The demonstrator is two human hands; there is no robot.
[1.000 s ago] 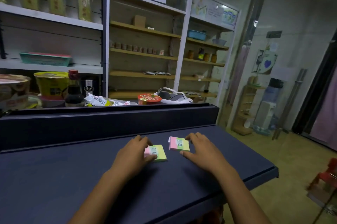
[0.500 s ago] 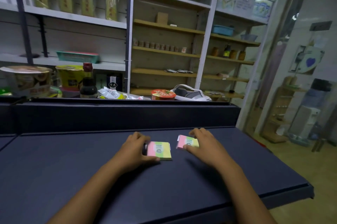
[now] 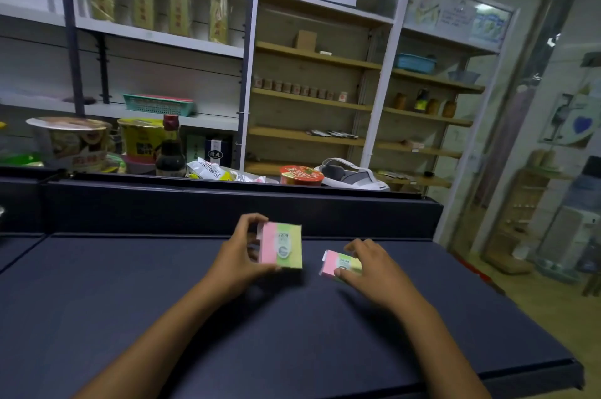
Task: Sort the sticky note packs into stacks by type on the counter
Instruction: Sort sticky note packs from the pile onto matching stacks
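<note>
Left hand (image 3: 239,254) raised off the dark counter (image 3: 130,317), thumb and fingers pinching a tilted pink-and-green sticky note pack (image 3: 282,245); right hand (image 3: 366,263) arched low, fingertips clasping a second pack (image 3: 340,263) lying on the counter just beside.

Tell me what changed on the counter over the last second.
The left hand has lifted its pink and green pack off the counter and tipped it up, label toward the camera; before, it lay flat under that hand. The right hand stays on the other pack, which still lies on the counter.
</note>
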